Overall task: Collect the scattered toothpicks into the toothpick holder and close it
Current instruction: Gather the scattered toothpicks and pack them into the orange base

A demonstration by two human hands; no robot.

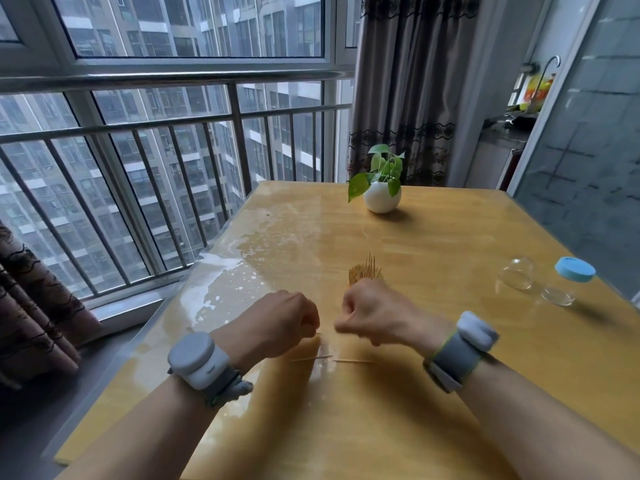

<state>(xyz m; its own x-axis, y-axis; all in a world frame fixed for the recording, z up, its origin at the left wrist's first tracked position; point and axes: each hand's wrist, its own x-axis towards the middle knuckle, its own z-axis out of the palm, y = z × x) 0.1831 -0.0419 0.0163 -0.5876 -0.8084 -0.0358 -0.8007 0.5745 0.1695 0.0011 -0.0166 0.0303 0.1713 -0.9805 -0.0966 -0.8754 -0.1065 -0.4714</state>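
My right hand (372, 315) grips a thick bundle of toothpicks (366, 271), whose tips fan out above the fist. My left hand (282, 323) is close beside it with curled fingers, and a thin toothpick tip shows at its fingertips. Two loose toothpicks (332, 359) lie end to end on the yellow table (433, 237), just below both hands. The clear toothpick holder (558, 294) stands at the right with its blue lid (575, 269) tilted on top. A clear dome-shaped cap (516, 276) lies beside it on the left.
A white round pot with a green plant (381, 195) stands at the table's far middle. A railing and window (156, 161) run along the left. The table's left half carries a shiny wet-looking film. A glass door is on the right.
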